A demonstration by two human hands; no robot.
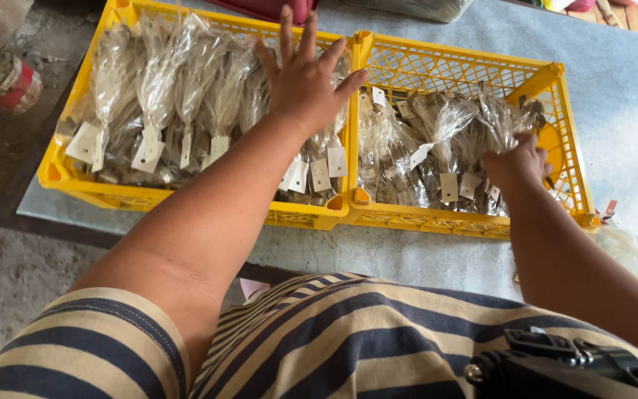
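Grey mat (614, 89) over rough concrete floor (9, 273), lit by daylight.

My left hand (306, 77) is stretched far forward, palm down, fingers (287, 33) spread wide and flat. My left forearm runs bare and straight from the striped sleeve. My right hand (517, 164) reaches out lower, knuckles up, fingers curled under in a loose pinch, wrist bent slightly.

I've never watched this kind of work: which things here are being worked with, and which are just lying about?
In use:
- left yellow plastic lattice crate
- right yellow plastic lattice crate
- clear plastic packets with white paper tags
- left hand, spread flat on the packets
- right hand, reaching among the packets

Lying about:
- red and white tub
- dark red object
- grey mat
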